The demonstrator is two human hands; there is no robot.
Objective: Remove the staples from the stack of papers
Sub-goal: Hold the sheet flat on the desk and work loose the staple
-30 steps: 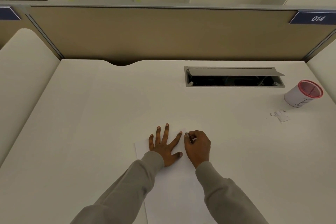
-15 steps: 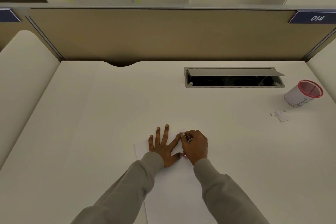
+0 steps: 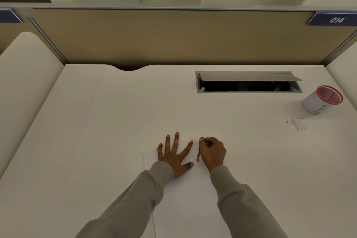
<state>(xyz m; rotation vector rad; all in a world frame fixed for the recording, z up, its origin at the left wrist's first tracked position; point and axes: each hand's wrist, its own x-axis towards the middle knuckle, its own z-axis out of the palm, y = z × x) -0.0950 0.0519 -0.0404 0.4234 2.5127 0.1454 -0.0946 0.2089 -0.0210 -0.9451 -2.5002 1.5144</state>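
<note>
Here, splayed left hand (image 3: 173,157) presses papers (image 3: 185,199); right hand (image 3: 212,152) grips tool (image 3: 198,155).

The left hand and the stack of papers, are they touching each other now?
Touching. The head view shows the left hand lying flat, fingers spread, directly on the top sheet of the stack of papers.

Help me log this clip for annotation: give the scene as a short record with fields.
left hand: flat, fingers spread, pressing the stack of papers
right hand: grips a slim pink-tipped tool at the stack's far right corner
cup: white, red-rimmed, far right on the desk
scraps: small bits near the cup
</note>
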